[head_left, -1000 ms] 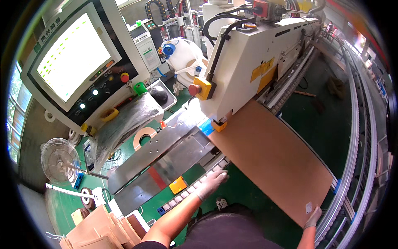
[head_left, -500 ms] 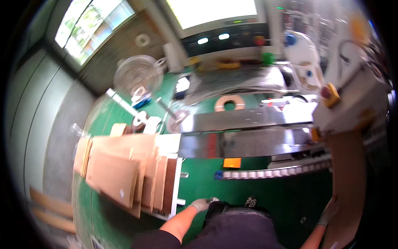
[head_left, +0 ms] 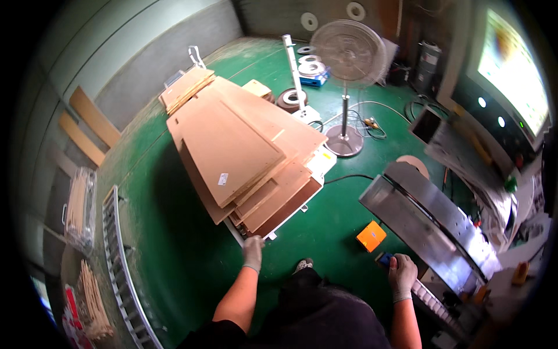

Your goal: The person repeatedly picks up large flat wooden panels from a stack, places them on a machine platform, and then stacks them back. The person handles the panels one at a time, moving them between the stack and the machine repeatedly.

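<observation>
My left hand [head_left: 253, 251], in a pale work glove, is beside the near corner of a large stack of brown boards [head_left: 232, 145]. Its fingers are partly hidden, and I cannot tell if it touches the stack. My right hand [head_left: 402, 276], gloved as well, is loosely closed with the thumb on top; I see nothing in it. In the picture it overlaps the blue-ended roller rail [head_left: 429, 299]; contact is unclear. An orange block-like thing [head_left: 371, 236] lies just past that hand. The boards rest on a low white-edged support [head_left: 271, 235].
A metal conveyor bed [head_left: 407, 218] runs along the right beside a machine with a bright screen [head_left: 511, 64]. A standing fan [head_left: 344, 131] and cables are beyond the stack. A ladder-like metal frame [head_left: 123, 273] lies at left on the green floor [head_left: 168, 256].
My view has swung left toward the board stack. My right hand has come away from the long brown board at the right, which is out of view now. My left hand appears nearer the stack.
</observation>
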{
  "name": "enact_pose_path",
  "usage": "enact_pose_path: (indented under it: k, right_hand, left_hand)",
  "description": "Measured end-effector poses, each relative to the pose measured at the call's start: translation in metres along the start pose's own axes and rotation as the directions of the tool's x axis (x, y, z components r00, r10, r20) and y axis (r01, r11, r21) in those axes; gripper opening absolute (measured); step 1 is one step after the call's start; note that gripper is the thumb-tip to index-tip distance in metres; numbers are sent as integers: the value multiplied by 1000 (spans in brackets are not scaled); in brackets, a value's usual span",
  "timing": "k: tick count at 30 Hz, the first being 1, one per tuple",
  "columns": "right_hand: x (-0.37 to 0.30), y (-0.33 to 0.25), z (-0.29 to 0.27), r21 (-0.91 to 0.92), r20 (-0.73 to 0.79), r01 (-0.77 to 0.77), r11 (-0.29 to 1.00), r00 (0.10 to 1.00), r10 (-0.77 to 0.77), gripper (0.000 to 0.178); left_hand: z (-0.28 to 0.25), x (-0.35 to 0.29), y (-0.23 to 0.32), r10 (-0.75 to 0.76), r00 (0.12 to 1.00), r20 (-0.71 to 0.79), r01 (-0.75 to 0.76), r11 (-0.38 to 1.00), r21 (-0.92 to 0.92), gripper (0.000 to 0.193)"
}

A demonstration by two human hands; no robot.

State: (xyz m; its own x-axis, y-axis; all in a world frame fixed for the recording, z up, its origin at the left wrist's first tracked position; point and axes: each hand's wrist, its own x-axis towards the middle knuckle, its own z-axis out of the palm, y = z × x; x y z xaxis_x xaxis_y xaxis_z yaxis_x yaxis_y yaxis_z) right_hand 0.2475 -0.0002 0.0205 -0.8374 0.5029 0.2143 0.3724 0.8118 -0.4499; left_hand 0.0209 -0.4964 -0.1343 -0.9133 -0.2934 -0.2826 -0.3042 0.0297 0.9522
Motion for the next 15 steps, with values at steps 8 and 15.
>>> enact_pose_path:
  k: [8,15]
  right_hand:
    - [6,-12,19,-128,-14,-72,989,997,70,33]
    - [2,-2,36,-209,-125,-139,968,986,114,39]
  left_hand:
    - [-95,174,47,-133,943,-304,30,946,-323,20]
    - [-78,225,83,-138,967,-215,151,987,47,30]
